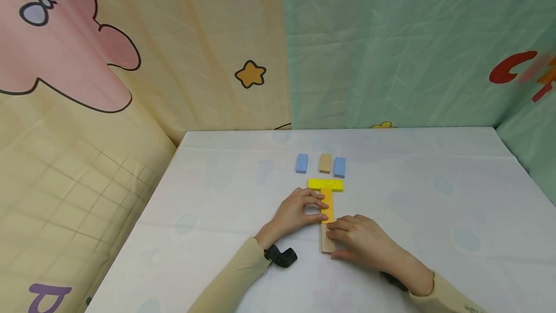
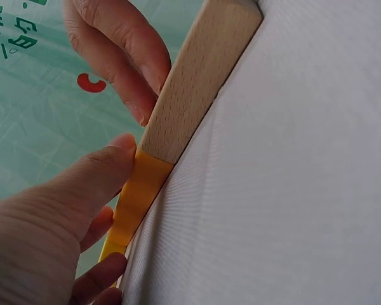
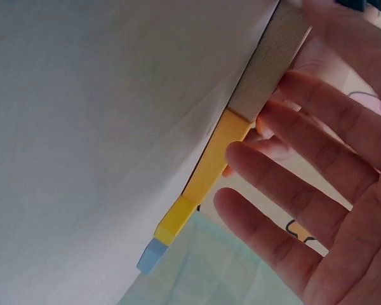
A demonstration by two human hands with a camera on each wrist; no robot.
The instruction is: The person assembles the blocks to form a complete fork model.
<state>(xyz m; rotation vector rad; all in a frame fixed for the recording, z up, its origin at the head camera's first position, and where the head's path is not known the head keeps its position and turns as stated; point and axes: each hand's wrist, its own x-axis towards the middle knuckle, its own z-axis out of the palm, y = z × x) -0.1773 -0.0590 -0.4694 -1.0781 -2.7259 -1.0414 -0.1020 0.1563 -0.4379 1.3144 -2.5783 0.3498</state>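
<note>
A yellow block [image 1: 326, 185] lies crosswise, with an orange block [image 1: 327, 202] running toward me from its middle. A plain wooden block [image 1: 326, 245] continues that line, end against the orange one. My left hand [image 1: 299, 211] is at the left side of the orange block, its thumb [image 2: 108, 159] by the seam with the wooden block and its fingers farther along. From the right, my right hand [image 1: 360, 238] touches the wooden block with its fingertips, the thumb near its close end. The fingers [image 3: 292, 190] of that hand are spread and nearly straight.
Beyond the yellow block stand a blue block [image 1: 301, 163], a short wooden block [image 1: 325, 163] and another blue block [image 1: 340, 167]. A white cloth covers the table [image 1: 208, 182]. Printed curtains [image 1: 373, 52] hang at its back and sides.
</note>
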